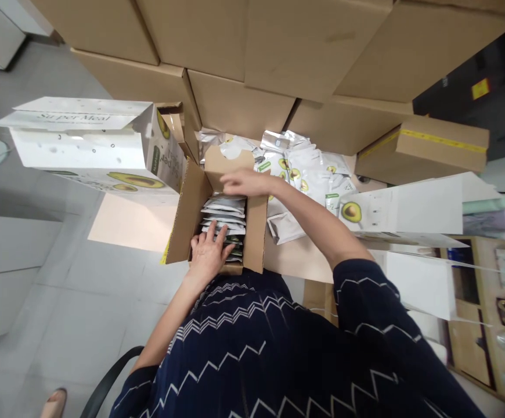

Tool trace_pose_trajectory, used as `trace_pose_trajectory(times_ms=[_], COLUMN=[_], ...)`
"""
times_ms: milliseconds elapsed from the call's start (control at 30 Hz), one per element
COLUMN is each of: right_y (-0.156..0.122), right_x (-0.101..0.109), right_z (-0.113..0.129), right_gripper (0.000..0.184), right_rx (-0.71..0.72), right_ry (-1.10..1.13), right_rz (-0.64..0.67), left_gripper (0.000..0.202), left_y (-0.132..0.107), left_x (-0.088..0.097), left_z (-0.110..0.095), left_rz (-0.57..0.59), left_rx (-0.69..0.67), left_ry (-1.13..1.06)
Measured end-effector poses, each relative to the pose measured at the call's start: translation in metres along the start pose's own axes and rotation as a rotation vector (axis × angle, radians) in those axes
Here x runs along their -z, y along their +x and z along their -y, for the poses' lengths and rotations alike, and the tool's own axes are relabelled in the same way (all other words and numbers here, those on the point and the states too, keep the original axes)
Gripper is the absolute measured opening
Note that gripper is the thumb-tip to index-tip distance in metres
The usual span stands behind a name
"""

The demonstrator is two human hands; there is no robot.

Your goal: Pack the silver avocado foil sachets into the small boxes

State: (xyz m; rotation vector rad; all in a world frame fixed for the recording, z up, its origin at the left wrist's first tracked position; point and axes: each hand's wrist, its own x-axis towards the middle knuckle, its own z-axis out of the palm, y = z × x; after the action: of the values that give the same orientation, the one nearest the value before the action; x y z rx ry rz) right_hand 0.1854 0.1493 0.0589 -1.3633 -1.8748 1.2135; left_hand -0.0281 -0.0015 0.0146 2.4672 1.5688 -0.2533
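Observation:
An upright cardboard box [191, 217] stands open in front of my body, with a row of silvery-white sachets [224, 210] packed inside it. My left hand [209, 252] rests on the near part of this row, its fingers spread over the sachet edges. Above the far end of the row is my right hand [246, 183], fingers stretched to the left and slightly bent. Nothing shows in that hand; its fingertips are a little blurred. To the right of the box lies a loose heap of white pouches [307, 168] printed with avocados.
White printed cartons flank the work area, one carton [100, 145] at left and another white carton [400, 209] at right. Stacked brown boxes [244, 98] form a wall behind. A taped brown box [426, 145] sits at back right. A chair arm [108, 380] is at lower left.

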Motion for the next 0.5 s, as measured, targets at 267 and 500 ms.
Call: trace_pose_trajectory(times_ms=[267, 500], right_y=[-0.124, -0.181], right_x=[0.029, -0.096], right_z=[-0.079, -0.126], right_gripper=[0.042, 0.062], right_rx=[-0.596, -0.886], right_ry=[-0.318, -0.475], right_rz=[-0.586, -0.368], left_gripper=[0.059, 0.059], left_y=[-0.001, -0.001], left_x=[0.001, 0.001], left_z=[-0.002, -0.002], left_rz=[0.013, 0.015], left_rx=[0.004, -0.001], left_ry=[-0.035, -0.024])
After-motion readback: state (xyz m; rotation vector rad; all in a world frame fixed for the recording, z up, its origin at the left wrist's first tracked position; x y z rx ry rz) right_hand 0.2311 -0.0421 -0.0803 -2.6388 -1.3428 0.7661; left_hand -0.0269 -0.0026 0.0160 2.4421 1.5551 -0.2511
